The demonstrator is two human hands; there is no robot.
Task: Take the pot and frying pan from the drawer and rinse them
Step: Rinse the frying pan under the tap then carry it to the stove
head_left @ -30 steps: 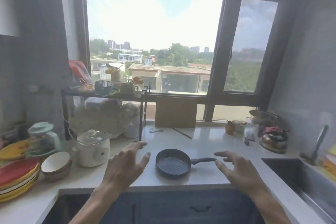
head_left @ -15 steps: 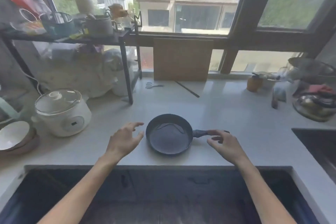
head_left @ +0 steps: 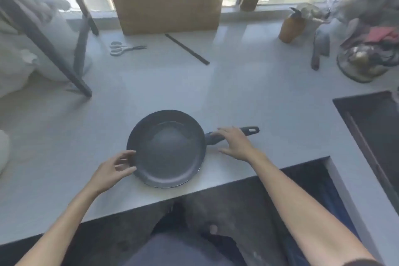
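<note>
Hazy window daylight (soft motion blur), wide-angle bending at edges.

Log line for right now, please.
stage: pan on counter | frying pan | right hand on handle | left hand at rim | pot unseen

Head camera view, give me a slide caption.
Left hand at frying pan rim, right hand over its handle, on countertop.
</note>
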